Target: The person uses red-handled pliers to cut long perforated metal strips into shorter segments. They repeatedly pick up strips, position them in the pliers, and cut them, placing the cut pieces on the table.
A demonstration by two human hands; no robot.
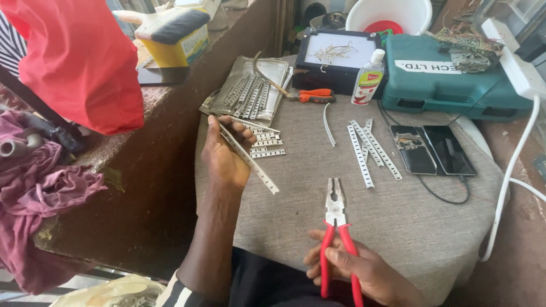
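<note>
My left hand (226, 153) grips a long perforated metal strip (250, 162) that slants down to the right over the grey cloth-covered table (398, 227). My right hand (355, 270) holds red-handled pliers (335, 227) by the handles, jaws pointing away from me near the table's front. Short metal strips (266, 145) lie just right of the left hand. More long strips (369, 148) lie in the middle of the table. A foil sheet (250, 91) further back carries several more strips.
Two phones (432, 150) lie at the right with a black cable. Behind are a teal tool case (443, 79), a small bottle (368, 77), a black tray (335, 57), an orange-handled tool (313, 96), a white bucket (389, 14). A red bag (79, 62) hangs left.
</note>
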